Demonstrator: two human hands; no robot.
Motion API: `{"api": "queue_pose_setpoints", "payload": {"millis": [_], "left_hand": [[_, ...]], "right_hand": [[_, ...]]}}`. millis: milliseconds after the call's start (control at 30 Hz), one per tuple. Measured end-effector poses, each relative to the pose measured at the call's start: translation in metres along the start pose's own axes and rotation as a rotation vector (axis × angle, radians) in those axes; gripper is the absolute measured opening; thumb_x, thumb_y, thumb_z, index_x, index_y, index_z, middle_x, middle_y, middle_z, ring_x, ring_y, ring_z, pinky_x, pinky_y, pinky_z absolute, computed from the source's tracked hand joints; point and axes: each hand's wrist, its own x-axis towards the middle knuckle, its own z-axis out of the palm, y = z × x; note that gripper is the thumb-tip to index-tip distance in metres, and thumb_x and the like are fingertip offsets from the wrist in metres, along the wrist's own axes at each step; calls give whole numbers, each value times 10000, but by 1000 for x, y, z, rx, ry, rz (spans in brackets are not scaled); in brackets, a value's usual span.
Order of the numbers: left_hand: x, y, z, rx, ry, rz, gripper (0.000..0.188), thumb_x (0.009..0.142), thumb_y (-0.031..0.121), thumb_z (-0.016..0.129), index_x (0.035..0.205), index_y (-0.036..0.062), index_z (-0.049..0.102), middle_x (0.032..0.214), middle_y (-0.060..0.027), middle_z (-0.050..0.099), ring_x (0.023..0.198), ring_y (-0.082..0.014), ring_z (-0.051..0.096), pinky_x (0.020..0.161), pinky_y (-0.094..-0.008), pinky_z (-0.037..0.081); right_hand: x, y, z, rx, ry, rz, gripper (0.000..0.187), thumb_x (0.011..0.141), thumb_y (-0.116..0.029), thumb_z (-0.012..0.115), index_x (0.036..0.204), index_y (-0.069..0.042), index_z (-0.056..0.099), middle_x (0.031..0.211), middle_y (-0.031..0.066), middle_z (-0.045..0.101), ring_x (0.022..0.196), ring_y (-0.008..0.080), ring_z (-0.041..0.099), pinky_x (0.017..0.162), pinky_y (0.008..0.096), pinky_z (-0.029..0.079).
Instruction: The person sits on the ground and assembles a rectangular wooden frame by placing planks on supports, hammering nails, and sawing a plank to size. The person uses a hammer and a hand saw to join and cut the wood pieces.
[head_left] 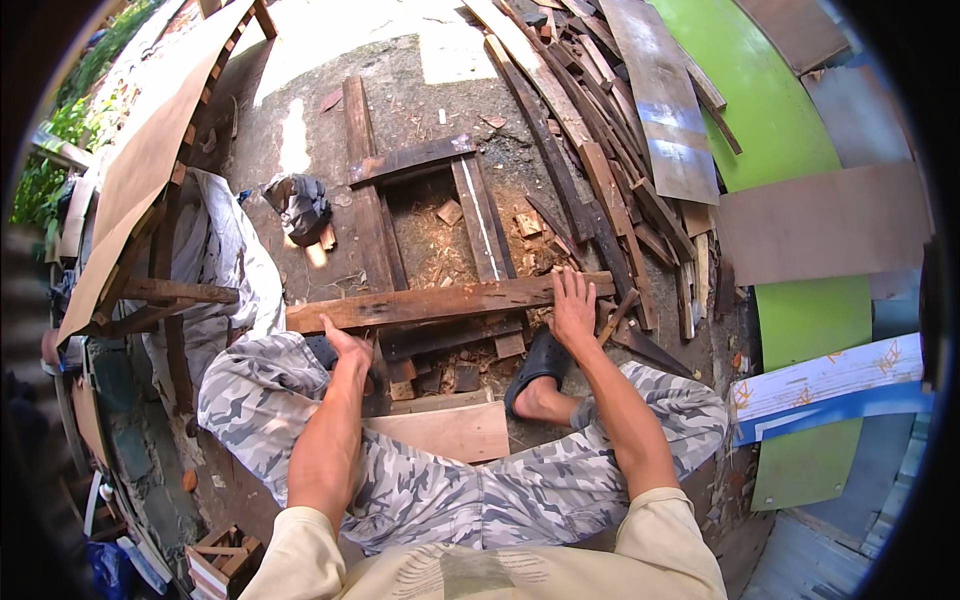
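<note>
A long brown wooden beam (440,303) lies crosswise in front of me, over a rough wooden frame (362,130). Near the beam's left end my left hand (348,345) is closed on it, thumb toward its upper face and the other fingers largely hidden. My right hand (573,310) grips it close to the right end, fingers reaching over toward the far edge. A darker crosspiece (412,160) joins the frame's two long timbers at the far side. Below the beam sit another dark timber (450,338) and small wood blocks (467,377).
Long scrap boards (590,150) are piled at the right, beside green panels (800,320). A pale board (440,432) lies between my legs. To the left stand a wooden table (150,170), white sheeting (225,240) and a black plastic bag (300,208). Wood chips litter the ground.
</note>
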Motion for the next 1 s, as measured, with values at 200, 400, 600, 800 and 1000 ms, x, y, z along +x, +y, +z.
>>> {"api": "queue_pose_setpoints", "payload": {"millis": [200,400,600,800,1000], "left_hand": [[-4,-8,-9,-32,7,-33,813,936,760,395,1517,190,400,1562,-86,404,1416,-323,382,1160,-566,286],[-5,-17,-2,-30,-47,-75,880,942,772,353,1571,158,303,1604,-105,342,1476,-333,314,1199,-575,245],[-1,-15,46,249,96,-368,961,940,702,509,1571,32,232,1574,-222,344,1334,-406,485,1133,-544,403],[-21,-22,48,1517,171,529,805,896,500,680,1469,1,416,1384,-229,534,1260,-432,532,1090,-536,414],[-23,-22,41,1978,-128,637,885,854,470,720,1586,175,321,1662,-230,146,1510,-427,201,1209,-537,232]], "right_hand": [[56,9,31,-80,-117,-141,904,761,-109,781,1555,-177,353,1562,121,404,1484,364,302,1214,568,217],[80,24,15,-176,-222,-220,425,940,-145,554,1364,-155,521,1343,75,569,1334,287,498,1151,674,259],[84,53,3,-149,-57,-25,444,952,-107,544,1388,-165,486,1366,42,511,1379,293,430,1107,713,320],[74,68,25,-76,-91,12,486,950,-80,535,1425,-152,460,1382,66,492,1429,327,374,1118,738,290],[78,72,21,-40,-100,-17,519,940,-57,527,1444,-158,459,1428,64,476,1451,332,349,1136,730,271]]}}
